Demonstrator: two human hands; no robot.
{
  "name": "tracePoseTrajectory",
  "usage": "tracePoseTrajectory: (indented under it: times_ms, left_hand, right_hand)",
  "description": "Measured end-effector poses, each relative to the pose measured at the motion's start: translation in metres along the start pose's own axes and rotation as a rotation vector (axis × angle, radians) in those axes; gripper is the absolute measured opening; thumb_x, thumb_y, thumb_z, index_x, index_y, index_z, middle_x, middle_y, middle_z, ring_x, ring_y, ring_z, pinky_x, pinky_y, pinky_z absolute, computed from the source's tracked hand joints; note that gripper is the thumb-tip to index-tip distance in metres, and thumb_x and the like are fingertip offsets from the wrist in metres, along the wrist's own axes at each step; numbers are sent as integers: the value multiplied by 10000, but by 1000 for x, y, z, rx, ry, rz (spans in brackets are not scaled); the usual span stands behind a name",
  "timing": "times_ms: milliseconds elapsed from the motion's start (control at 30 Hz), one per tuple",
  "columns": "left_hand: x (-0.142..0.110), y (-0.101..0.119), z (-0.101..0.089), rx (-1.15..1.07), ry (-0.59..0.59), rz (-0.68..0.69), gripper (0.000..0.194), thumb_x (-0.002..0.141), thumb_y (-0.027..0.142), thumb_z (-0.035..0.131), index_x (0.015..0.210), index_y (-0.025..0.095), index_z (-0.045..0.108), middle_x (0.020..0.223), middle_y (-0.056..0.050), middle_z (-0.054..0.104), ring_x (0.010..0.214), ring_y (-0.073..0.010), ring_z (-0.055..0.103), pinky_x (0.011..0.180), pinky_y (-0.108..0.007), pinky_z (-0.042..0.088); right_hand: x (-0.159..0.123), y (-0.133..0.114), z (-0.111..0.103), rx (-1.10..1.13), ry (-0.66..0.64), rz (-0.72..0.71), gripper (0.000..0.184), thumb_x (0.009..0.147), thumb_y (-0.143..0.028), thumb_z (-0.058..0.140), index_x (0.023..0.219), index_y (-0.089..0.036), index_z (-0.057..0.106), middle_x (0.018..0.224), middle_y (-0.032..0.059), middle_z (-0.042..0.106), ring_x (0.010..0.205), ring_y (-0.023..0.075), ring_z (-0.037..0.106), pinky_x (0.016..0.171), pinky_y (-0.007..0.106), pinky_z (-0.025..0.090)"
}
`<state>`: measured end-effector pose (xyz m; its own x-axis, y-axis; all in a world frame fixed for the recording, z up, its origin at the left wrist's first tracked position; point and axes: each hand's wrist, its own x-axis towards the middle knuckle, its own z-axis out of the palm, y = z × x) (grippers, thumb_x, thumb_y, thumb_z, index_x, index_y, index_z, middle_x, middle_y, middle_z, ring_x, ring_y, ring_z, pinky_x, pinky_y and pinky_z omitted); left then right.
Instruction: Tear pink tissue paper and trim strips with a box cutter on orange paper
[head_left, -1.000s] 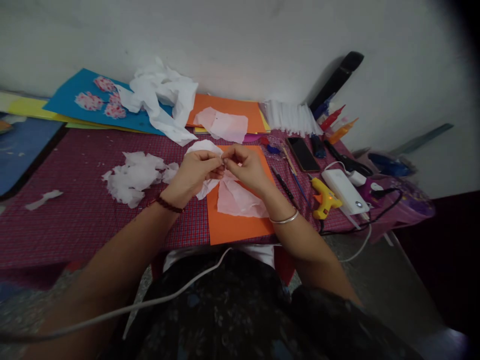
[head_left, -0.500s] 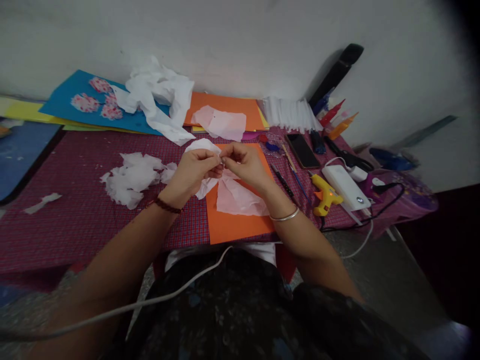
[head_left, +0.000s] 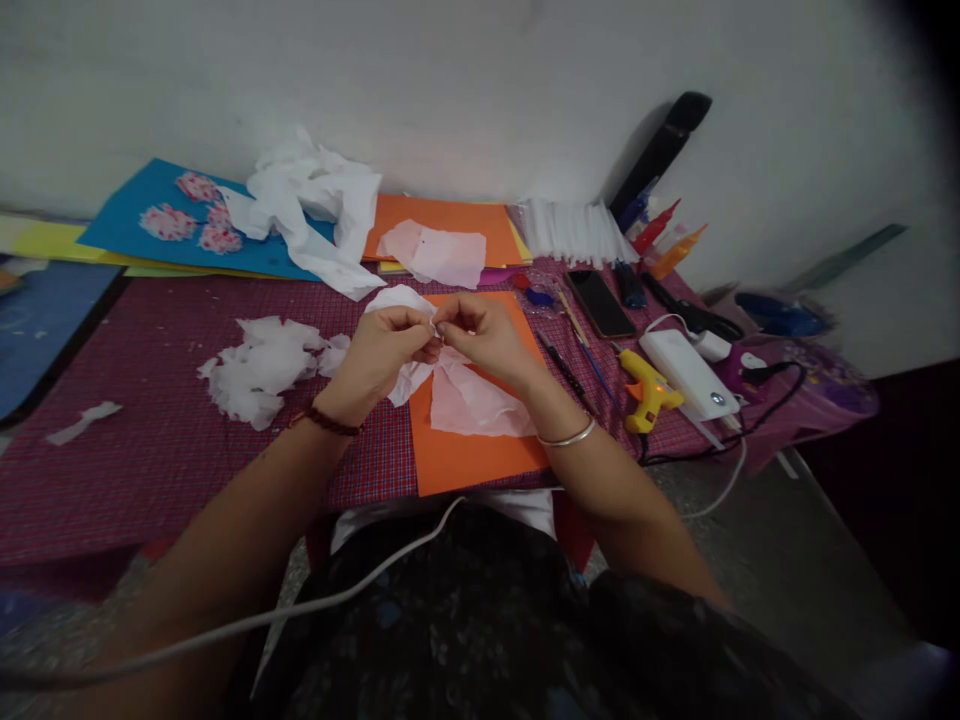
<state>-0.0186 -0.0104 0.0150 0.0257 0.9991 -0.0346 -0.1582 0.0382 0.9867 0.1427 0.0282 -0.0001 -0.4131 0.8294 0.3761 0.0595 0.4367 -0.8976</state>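
Observation:
Above the orange sheet, my left hand and my right hand meet fingertip to fingertip. Both are closed in a pinch on a small bit of white tissue paper, mostly covered by the fingers. White tissue paper spreads out behind my left hand. Beneath my right wrist, a pale pink tissue sheet lies loosely over the orange sheet. A crumpled heap of white tissue rests on the cloth left of my left hand.
At the back, pink-and-white tissue puffs lie on blue card, beside a long crumpled tissue. On the right are a phone, a yellow glue gun, a white power bank, scissors and glue sticks.
Both hands stay together in the pinch, with the fingertips slightly shifted around the small white bit. The whole view has tilted a little; the things on the table stay put.

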Motion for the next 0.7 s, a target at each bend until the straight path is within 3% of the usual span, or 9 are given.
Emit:
tracePoseTrajectory:
  times_ms: [200,400,533,700]
  left_hand:
    - [0,1,3,-8,24,-14,119,717,56,602,663,150,650,602,-9,666,530,-97,632,569,-212,531]
    - [-1,-2,3,29,-37,67,69,727,93,692,721,148,651,642,15,655,561,-82,625,594,-202,538]
    - [-5,-2,5,150,20,145,111,727,52,658,698,157,636,636,24,636,560,-74,609,587,-186,526]
    - [-4,-2,5,135,38,113,97,767,89,609,722,162,655,644,2,668,585,-102,652,610,-211,562]
  right_hand:
    - [0,1,-1,43,7,-18,32,825,-224,628,837,-199,611,799,-7,639,733,117,572,728,302,490]
    - [1,4,-2,64,12,-22,48,811,-241,625,830,-199,609,790,-13,646,735,122,583,709,292,489]
    - [1,7,-1,61,14,-16,52,808,-247,638,823,-203,615,783,-16,644,731,122,579,695,289,475]
    - [1,6,-2,40,34,-8,17,825,-210,622,827,-204,607,788,-19,644,739,117,570,708,286,470]
